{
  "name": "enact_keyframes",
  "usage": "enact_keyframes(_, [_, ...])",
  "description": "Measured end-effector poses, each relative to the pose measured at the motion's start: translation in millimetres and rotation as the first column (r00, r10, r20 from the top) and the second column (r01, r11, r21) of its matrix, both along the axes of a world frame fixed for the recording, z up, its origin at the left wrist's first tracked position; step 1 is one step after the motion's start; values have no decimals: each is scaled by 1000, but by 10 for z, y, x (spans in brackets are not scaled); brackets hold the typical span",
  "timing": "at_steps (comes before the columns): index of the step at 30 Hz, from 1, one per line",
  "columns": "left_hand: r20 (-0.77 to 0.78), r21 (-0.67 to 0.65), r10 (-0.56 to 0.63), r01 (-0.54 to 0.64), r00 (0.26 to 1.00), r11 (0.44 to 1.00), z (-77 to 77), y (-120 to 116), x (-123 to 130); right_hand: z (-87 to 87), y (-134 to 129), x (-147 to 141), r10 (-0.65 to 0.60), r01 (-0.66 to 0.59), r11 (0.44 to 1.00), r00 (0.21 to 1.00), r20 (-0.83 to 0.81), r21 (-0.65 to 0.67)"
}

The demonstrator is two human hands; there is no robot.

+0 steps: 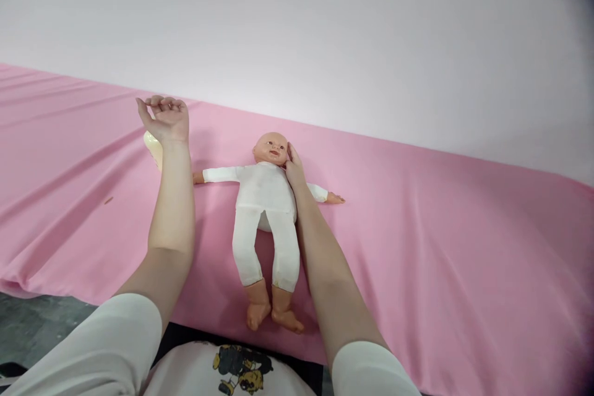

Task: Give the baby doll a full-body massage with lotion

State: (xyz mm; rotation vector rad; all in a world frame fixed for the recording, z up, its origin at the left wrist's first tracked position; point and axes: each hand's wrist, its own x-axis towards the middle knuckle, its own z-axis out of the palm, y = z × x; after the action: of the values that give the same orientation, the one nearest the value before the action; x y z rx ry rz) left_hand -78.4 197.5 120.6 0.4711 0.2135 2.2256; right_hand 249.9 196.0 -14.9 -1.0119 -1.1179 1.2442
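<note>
Nearest us, feet toward our lap, the doll (264, 210) lies face-up on the pink sheet (464, 247), our right hand (293, 168) cupping its head as if steadying it, while our left hand (166, 117) hovers open, empty, above a pale object (153, 147).

A pink sheet (440, 247) covers the work surface, with creases running across its left portion. A pale wall (325, 31) rises behind it. Grey floor (32, 322) shows at the lower left.
</note>
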Motion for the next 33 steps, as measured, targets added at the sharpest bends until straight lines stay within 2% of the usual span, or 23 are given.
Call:
enact_keyframes(3, [-34,-31,-2,1,999,1000,-57,49,57,14,-28,-37,-53,53,998,999,2,23])
enact_keyframes(7, [-142,-59,17,-25,990,998,-175,137,33,13,-37,-68,-50,51,998,998,-23,33])
enact_keyframes(12, [-41,-60,44,-46,998,997,-261,208,-136,-24,-6,-65,-75,76,996,997,-21,47])
enact_keyframes(17, [-31,-46,26,-28,999,999,-299,231,-129,-30,-14,-52,-54,54,996,999,-4,73])
enact_keyframes(20, [-64,-3,14,-14,998,1000,-295,225,-98,-19,-27,-46,-52,50,996,998,27,70])
enact_keyframes(25, [101,-52,30,-25,994,998,-195,153,-52,-17,-15,-52,-58,57,996,998,20,69])
enact_keyframes(28, [137,-87,42,-30,990,996,-159,127,-42,-25,9,-46,-50,51,997,998,-29,50])
enact_keyframes(30, [102,-104,48,-38,994,994,-170,140,-57,-30,27,-31,-19,21,999,998,-67,34])
enact_keyframes(33, [-35,-82,51,-54,998,995,-221,175,-94,-37,45,-8,28,-25,999,993,-119,27])
